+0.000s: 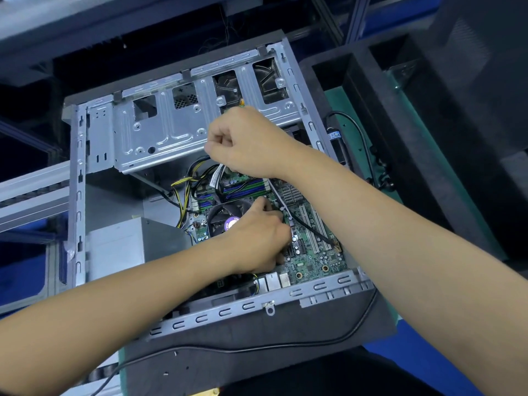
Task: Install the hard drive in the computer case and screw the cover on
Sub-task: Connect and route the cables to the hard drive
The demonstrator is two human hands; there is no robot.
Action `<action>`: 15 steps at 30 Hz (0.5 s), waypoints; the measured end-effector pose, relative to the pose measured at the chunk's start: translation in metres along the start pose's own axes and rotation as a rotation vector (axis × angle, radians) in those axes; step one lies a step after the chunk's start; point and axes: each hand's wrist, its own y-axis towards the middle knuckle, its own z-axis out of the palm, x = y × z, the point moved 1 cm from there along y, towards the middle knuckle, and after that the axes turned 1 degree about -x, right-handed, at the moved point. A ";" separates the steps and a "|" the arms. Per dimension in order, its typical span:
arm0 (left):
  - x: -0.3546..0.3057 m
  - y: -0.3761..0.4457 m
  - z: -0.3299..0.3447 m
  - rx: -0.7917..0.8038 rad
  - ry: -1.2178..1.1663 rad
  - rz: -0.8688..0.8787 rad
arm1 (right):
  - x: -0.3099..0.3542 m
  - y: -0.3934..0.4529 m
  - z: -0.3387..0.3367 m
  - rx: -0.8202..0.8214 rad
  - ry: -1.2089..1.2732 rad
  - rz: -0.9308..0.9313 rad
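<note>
Open computer case (77, 172) lying on its side on the counter (428, 364), cover off, viewed from the head camera. At left inside the case: the grey power supply (114, 247) and, farther back, the steel drive cage (160, 132), with yellow-and-black power leads (185, 181) hanging beneath it. At centre: the left hand (257, 241), reaching over the near case wall, rests on the motherboard (311, 252) beside the CPU fan (225, 218); its fingers (264, 205) are curled closed around something small near a black cable (311, 230), which cannot be identified. Farther back, the right hand (243, 144) is clenched, fingers (213, 144) pinching a thin lead just below the cage edge. The hard drive itself is not visible; whether it already sits inside the cage cannot be told. At right: a black tool with a coiled cord (340, 144) lies beside the case, probably a powered screwdriver.

Judged step: routing or plugging drive cabling. The next move likely calls for seating 1 connector squarely, then clearing cables before the cover goes on.
</note>
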 end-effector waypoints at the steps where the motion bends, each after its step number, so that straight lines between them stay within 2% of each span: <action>1: 0.000 -0.001 0.000 -0.002 0.015 0.012 | 0.000 0.000 0.000 -0.001 -0.001 0.000; 7: -0.008 -0.005 0.002 -0.084 0.108 0.080 | 0.002 0.000 -0.001 -0.005 -0.012 -0.003; 15: -0.018 0.001 -0.002 -0.048 0.091 0.035 | 0.003 -0.001 -0.002 -0.005 -0.019 -0.005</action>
